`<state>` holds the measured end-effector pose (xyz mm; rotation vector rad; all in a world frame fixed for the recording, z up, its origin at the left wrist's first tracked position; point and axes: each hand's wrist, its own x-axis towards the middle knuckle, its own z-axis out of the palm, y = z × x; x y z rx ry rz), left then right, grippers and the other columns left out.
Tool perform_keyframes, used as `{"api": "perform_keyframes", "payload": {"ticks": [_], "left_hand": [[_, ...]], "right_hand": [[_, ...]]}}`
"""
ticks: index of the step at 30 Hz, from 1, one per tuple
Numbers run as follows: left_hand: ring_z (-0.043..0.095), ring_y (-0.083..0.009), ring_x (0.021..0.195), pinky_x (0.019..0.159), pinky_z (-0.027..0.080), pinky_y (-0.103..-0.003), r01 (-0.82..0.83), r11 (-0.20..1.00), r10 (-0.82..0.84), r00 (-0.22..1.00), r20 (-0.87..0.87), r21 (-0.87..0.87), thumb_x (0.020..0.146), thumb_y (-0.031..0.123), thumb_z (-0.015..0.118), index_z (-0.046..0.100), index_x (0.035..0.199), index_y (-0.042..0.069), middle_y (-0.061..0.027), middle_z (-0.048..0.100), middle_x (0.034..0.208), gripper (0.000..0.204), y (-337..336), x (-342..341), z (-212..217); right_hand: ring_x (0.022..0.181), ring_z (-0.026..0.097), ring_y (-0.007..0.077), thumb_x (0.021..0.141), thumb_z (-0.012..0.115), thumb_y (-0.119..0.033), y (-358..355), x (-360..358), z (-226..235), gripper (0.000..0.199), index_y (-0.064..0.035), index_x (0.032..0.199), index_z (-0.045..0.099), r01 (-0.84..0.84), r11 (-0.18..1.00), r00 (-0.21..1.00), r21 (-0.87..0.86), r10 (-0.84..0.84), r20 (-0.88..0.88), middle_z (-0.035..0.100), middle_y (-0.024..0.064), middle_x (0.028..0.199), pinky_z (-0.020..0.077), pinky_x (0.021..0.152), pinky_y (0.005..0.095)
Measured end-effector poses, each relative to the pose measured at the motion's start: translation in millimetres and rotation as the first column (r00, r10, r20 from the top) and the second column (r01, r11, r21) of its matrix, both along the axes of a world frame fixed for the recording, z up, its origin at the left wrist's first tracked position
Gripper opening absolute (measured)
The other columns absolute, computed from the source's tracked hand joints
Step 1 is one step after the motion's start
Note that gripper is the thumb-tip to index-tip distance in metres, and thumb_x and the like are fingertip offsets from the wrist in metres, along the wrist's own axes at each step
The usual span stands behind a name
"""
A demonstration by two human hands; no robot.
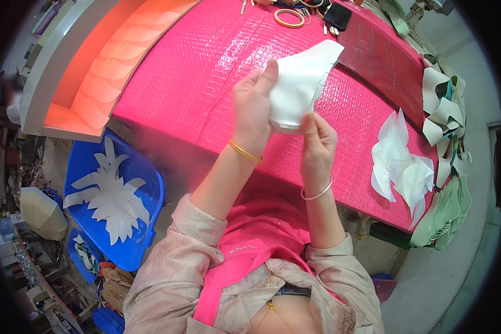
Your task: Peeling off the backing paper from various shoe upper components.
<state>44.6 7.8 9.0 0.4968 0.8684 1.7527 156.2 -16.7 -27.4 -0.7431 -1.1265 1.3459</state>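
Note:
A white, leather-like cut piece point(301, 80) with small notches along its right edge is held above the pink-covered table point(178, 100). My left hand point(253, 103) grips its left side, thumb on top and the other fingers partly hidden beneath. At the near edge, my right hand point(319, 142) pinches the piece between thumb and fingers, close to a folded-looking rim. Right of my hands, thin white translucent sheets point(403, 167) lie crumpled on the table.
An orange-lit open box point(67, 72) at the left holds overlapping pieces point(117, 64). White cut pieces point(111, 195) lie on a blue chair point(153, 195). A dark red mat point(378, 64), tape roll point(289, 18) and black phone-like object point(338, 16) are at the back; pale green pieces point(445, 214) hang at right.

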Motion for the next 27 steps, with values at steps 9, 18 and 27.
{"api": "perform_keyframes", "payload": {"ticks": [9, 18, 27], "left_hand": [[0.048, -0.0057, 0.052, 0.047, 0.039, -0.023, -0.127, 0.956, 0.273, 0.711, -0.648, 0.264, 0.076, 0.022, 0.064, 0.058, 0.072, -0.002, -0.0048, 0.055, 0.059, 0.025, -15.3, 4.4, -12.4], [0.058, -0.0226, 0.065, 0.058, 0.044, -0.028, 0.175, 0.978, -0.053, 0.740, -0.670, 0.115, 0.077, 0.013, 0.062, 0.062, 0.087, 0.000, -0.0141, 0.060, 0.074, 0.017, -67.1, 37.8, -50.9], [0.056, -0.0113, 0.078, 0.065, 0.044, -0.023, 0.297, 0.945, -0.198, 0.852, -0.484, 0.135, 0.077, 0.006, 0.059, 0.061, 0.088, -0.005, -0.0083, 0.061, 0.085, 0.015, -56.8, 35.4, -41.7]], "right_hand": [[0.064, 0.048, 0.0044, 0.089, 0.045, -0.028, 21.3, -15.5, 18.0, 0.032, 0.0003, 0.087, 0.058, 0.186, 0.981, 0.978, -0.060, -0.191, -0.085, 0.057, 0.0006, 0.074, 0.0395, 0.058, 0.0188], [0.050, 0.046, 0.0062, 0.088, 0.036, -0.046, 39.0, 15.1, 1.5, 0.051, -0.0058, 0.062, 0.051, 0.094, 0.952, 0.970, -0.293, -0.020, 0.244, 0.051, -0.0004, 0.057, 0.0387, 0.047, 0.0197], [0.056, 0.049, 0.0070, 0.090, 0.035, -0.041, 27.2, 13.4, 7.1, 0.046, -0.0050, 0.069, 0.054, 0.341, 0.940, 0.924, -0.009, -0.333, 0.189, 0.053, 0.0007, 0.063, 0.0401, 0.051, 0.0214]]}}
